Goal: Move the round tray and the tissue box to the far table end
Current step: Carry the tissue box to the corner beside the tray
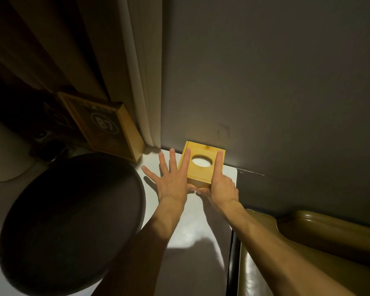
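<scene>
Both hands, left hand [173, 183] and right hand [222, 184], flank the tissue box [203, 165] with fingers extended flat, pressing it against the wall [265, 82] at the table [192, 221] end, beside the round tray [73, 221].

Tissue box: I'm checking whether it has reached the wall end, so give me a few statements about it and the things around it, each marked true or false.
1. The tissue box sits at the far table end by the wall. True.
2. Both hands touch the box. True: the left hand lies along its left edge, the right hand along its right.
3. The box top has a square hole. False: the hole is oval.
4. The round tray lies to the right of the box. False: it lies to the left, nearer the person.
5. The box rests on the tray. False: it stands on the white table, apart from the tray.
</scene>
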### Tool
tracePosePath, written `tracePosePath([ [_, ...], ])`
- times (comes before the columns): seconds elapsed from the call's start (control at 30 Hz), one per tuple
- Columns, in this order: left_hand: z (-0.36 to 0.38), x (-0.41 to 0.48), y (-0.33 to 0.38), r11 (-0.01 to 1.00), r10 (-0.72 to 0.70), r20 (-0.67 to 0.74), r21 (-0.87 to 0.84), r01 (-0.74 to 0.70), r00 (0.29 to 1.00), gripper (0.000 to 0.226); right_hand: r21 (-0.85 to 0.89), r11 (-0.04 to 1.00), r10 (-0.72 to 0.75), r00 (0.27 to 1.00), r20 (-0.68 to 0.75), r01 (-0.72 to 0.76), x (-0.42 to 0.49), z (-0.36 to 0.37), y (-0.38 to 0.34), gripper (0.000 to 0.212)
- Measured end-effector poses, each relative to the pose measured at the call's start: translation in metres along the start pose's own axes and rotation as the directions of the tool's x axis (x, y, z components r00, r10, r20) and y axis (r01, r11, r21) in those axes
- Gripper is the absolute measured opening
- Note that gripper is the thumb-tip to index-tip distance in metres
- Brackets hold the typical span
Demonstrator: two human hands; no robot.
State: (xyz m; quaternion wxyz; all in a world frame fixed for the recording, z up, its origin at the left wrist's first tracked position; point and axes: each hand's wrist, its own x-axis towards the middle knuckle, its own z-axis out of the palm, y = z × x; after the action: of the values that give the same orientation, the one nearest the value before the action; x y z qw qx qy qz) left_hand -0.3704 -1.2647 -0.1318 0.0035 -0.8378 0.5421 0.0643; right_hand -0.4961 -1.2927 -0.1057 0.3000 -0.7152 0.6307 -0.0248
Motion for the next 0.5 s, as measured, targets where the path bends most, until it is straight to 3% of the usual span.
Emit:
tracePosePath([
  [0.5,-0.0002,0.0053,0.0011,0.999,-0.046,-0.025,0.005,0.047,0.999,0.127,-0.039,0.999,0.034,0.999,0.008,-0.034,0.0083,0.0019,-0.0018,0.131],
])
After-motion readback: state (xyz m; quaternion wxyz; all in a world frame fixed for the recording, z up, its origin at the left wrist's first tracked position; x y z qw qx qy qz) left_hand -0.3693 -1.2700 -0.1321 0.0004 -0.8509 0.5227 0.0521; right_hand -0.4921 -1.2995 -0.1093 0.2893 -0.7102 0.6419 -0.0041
